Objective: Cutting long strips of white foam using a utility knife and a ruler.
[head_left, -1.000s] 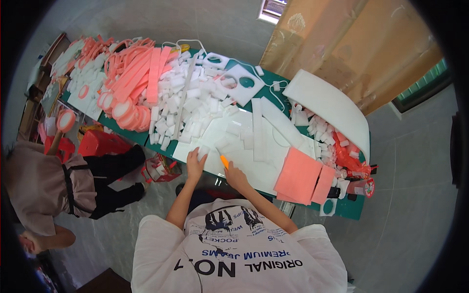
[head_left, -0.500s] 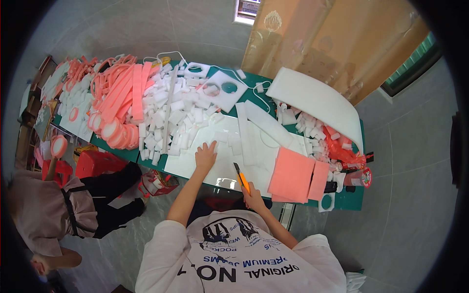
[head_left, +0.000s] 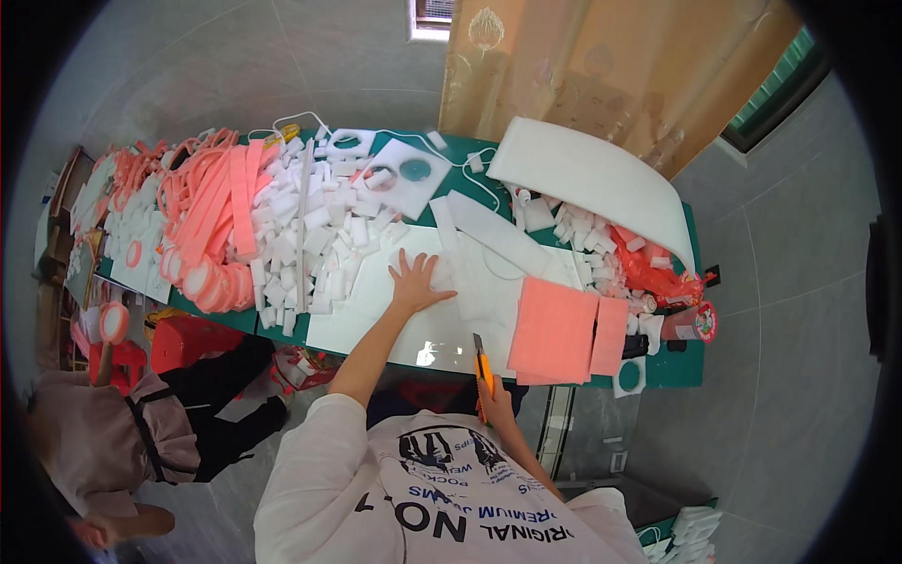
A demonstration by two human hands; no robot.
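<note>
White foam strip [head_left: 457,258], likely light and soft, best held by its long edges, lies on the bench [head_left: 675,374] just right of the outspread left hand [head_left: 416,284], right hand [head_left: 497,402] gripping an orange cutter [head_left: 483,365]

green table [head_left: 678,374] | white board [head_left: 371,329] front-centre | white foam blocks [head_left: 278,221] behind-left | pink strips [head_left: 209,209] left | red plastic bag [head_left: 641,265] right

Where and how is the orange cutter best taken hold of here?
Probably by its orange handle, coming from the wearer's side: the slim blade end points away, and the right hand grips the handle's near end.
</note>
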